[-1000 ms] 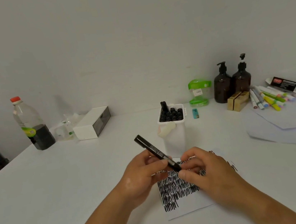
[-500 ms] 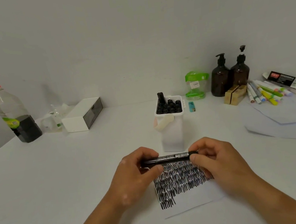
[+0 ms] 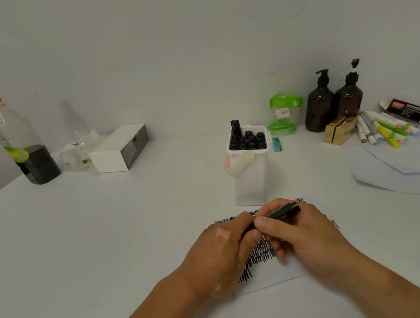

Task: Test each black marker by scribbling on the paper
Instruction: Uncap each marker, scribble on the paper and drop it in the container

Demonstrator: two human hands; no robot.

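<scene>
A black marker (image 3: 284, 211) lies across both my hands just above the paper (image 3: 277, 275), its right end pointing up and to the right. My right hand (image 3: 301, 232) grips the marker's barrel, thumb on top. My left hand (image 3: 223, 247) is curled round the marker's left end, which is hidden by the fingers. The paper is covered with rows of black scribbles (image 3: 259, 255). Behind it stands a white container (image 3: 251, 180) packed with several black markers (image 3: 248, 140), one sticking up higher than the rest.
A bottle with dark liquid (image 3: 21, 146) and a white box (image 3: 119, 149) stand at the back left. Two brown pump bottles (image 3: 332, 102), a green-lidded jar (image 3: 284, 114), a lighter (image 3: 277, 144), coloured markers (image 3: 383, 128) and loose sheets (image 3: 405, 168) lie at the back right.
The marker went from tilted up-left, to level between both hands, to tilted up-right now. My hands have closed together around it over the paper.
</scene>
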